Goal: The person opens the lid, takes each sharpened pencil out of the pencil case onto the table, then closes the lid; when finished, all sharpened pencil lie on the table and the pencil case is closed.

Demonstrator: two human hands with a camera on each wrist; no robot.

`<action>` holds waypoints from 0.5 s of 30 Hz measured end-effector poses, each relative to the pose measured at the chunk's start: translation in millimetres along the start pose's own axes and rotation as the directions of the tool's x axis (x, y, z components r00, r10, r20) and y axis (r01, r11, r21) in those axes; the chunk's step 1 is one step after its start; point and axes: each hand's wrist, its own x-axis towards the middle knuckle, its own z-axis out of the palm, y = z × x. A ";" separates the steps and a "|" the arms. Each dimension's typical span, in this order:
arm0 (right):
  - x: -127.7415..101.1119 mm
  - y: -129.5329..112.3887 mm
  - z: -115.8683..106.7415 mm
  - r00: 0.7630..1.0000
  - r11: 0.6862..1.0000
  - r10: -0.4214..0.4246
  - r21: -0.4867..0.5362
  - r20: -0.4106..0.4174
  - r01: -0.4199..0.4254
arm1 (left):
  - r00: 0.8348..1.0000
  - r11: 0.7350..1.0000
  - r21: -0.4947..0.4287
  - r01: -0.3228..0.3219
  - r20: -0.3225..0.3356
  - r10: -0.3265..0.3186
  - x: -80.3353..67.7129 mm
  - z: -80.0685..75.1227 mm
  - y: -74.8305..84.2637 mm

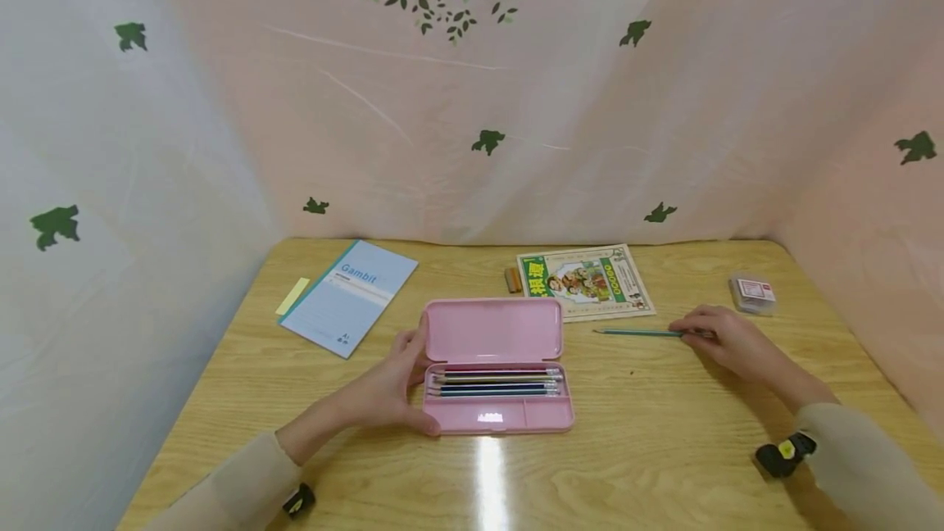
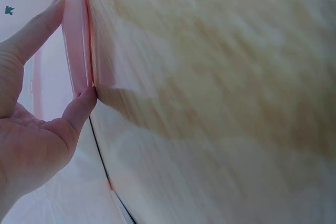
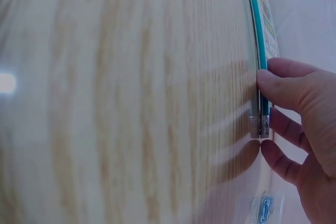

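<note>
On the tabletop (image 1: pixel 627 441), a teal pencil (image 1: pixel 636 333) is being pinched, ideally lightly, by the right hand (image 1: pixel 726 340), the pink case (image 1: pixel 496 360) being steadied by the gripping left hand (image 1: pixel 393 386).

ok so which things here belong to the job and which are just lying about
In use, it seems: case, touched by left hand; pencils inside it; teal pencil, pinched by right hand.

Likely just lying about: notebook; yellow strip; booklet; orange item; clear box.

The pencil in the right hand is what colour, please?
The pencil is teal, clearest in the right wrist view.
</note>
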 end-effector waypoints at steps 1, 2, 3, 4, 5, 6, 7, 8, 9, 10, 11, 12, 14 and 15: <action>0.0 0.2 -0.1 1.000 1.000 0.002 0.001 0.002 -0.002 | 1.000 1.000 0.004 0.002 0.000 -0.002 0.1 0.1 0.2; 0.0 0.2 -0.3 1.000 1.000 0.003 -0.001 0.004 -0.003 | 1.000 1.000 0.007 0.003 -0.001 -0.003 0.2 0.2 0.2; -0.1 -0.1 -0.4 1.000 1.000 0.005 -0.002 0.005 -0.005 | 1.000 1.000 0.012 0.006 -0.002 -0.006 0.2 0.3 0.3; -0.1 -0.3 -0.3 1.000 1.000 0.006 -0.003 0.005 -0.006 | 1.000 1.000 0.017 0.009 -0.003 -0.008 0.1 0.4 0.2; 0.1 -0.8 -0.3 1.000 1.000 0.006 -0.005 0.005 -0.006 | 1.000 1.000 0.024 0.012 -0.006 -0.012 -0.1 0.4 0.2; 0.2 -1.3 -0.3 1.000 1.000 0.006 -0.004 0.005 -0.006 | 1.000 0.999 0.029 0.014 -0.008 -0.014 -0.2 0.5 0.0; 0.5 -1.8 -0.2 1.000 1.000 0.006 -0.004 0.002 -0.006 | 1.000 0.999 0.030 0.014 -0.008 -0.014 -0.4 0.5 -0.1; 0.6 -2.3 -0.1 1.000 1.000 0.004 -0.004 0.000 -0.004 | 1.000 1.000 0.027 0.016 -0.008 -0.016 -0.5 0.4 -0.3; 0.6 -2.6 0.1 1.000 1.000 0.002 -0.004 -0.004 -0.003 | 1.000 1.000 0.026 0.018 -0.008 -0.018 -0.7 0.3 -0.3; 0.6 -3.0 0.2 1.000 1.000 0.002 -0.009 -0.010 -0.002 | 1.000 1.000 0.025 0.017 -0.008 -0.017 -0.7 0.3 -0.5; 0.4 -3.6 0.3 1.000 1.000 0.001 -0.012 -0.016 -0.001 | 1.000 1.000 0.024 0.018 -0.007 -0.018 -0.8 0.1 -0.6; 0.1 -4.2 0.5 1.000 1.000 0.000 -0.017 -0.023 -0.001 | 1.000 1.000 0.022 0.017 -0.006 -0.017 -0.7 0.0 -0.5; -0.8 -6.0 0.5 0.999 1.000 0.002 -0.022 -0.035 -0.003 | 1.000 1.000 0.024 0.015 -0.005 -0.015 -0.4 -0.1 -0.6; -1.2 -7.3 0.4 0.999 1.000 0.009 -0.024 -0.040 -0.010 | 1.000 0.999 0.030 0.014 -0.005 -0.014 -0.1 -0.2 -0.6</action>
